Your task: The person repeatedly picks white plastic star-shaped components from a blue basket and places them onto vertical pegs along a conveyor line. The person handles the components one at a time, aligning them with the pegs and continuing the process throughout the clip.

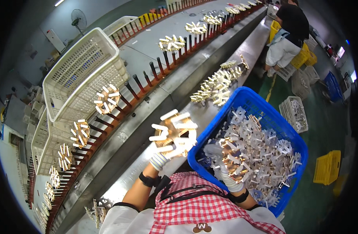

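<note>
My left hand [160, 158], in a striped white glove, holds up a round copper-coloured part with white radial teeth [174, 132] above the steel ledge [155, 121]. My right hand [222, 163], also gloved, reaches into the blue crate [245, 95] and grips another such toothed part [233, 158] among several silvery ones piled there. A row of dark pegs [132, 87] on a red rail runs along the conveyor; several pegs carry the same toothed parts [106, 99].
White slotted baskets [83, 66] stand on the grey bench at left. More toothed parts [216, 87] lie heaped on the ledge ahead. Another person [288, 35] works at the far right among yellow crates [328, 167] and white baskets on the green floor.
</note>
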Demonstrator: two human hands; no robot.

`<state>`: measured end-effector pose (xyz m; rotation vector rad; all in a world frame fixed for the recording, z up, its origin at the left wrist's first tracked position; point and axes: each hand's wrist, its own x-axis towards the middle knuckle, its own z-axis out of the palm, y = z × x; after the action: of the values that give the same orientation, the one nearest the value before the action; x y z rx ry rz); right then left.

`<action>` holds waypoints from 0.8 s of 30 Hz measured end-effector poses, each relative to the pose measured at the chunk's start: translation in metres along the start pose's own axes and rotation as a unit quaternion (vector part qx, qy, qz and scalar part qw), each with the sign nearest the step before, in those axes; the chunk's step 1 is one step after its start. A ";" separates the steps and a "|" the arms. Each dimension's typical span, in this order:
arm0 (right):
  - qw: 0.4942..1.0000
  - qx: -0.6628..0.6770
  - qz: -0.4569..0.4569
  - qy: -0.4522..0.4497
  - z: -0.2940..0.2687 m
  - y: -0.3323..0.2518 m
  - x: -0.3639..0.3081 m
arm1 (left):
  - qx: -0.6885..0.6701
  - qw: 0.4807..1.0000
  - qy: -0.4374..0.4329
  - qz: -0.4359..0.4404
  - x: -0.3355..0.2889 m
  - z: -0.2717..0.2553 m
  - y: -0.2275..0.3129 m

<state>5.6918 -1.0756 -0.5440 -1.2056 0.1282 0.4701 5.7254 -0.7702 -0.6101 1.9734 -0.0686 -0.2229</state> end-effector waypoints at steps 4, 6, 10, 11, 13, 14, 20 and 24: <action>0.991 -0.074 -0.113 0.021 -0.023 0.002 0.027 | 0.506 0.852 0.132 0.027 0.096 -0.056 -0.111; 0.992 -0.086 -0.092 0.022 -0.037 -0.014 0.036 | 0.374 0.903 0.210 0.024 0.167 -0.098 -0.083; 0.969 -0.242 0.019 -0.044 -0.175 0.109 0.035 | 0.349 0.856 0.380 0.018 0.231 -0.174 -0.113; 0.969 -0.248 -0.006 -0.009 -0.164 0.089 0.037 | 0.340 0.847 0.404 0.055 0.266 -0.168 -0.093; 0.979 -0.193 -0.037 0.051 -0.137 0.037 0.043 | 0.404 0.866 0.283 -0.081 0.304 -0.169 -0.072; 0.984 -0.162 -0.039 0.059 -0.120 0.016 0.045 | 0.406 0.862 0.300 -0.043 0.303 -0.178 -0.089; 0.989 -0.109 -0.055 0.083 -0.116 -0.064 0.068 | 0.419 0.834 0.348 -0.088 0.318 -0.194 -0.143; 0.979 -0.119 -0.052 0.155 -0.167 -0.028 0.078 | 0.182 0.845 0.479 -0.153 0.295 -0.170 -0.134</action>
<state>5.7982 -1.2149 -0.6065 -1.5089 0.2803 0.2067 6.0398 -0.6069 -0.7040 2.2511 0.9171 0.6380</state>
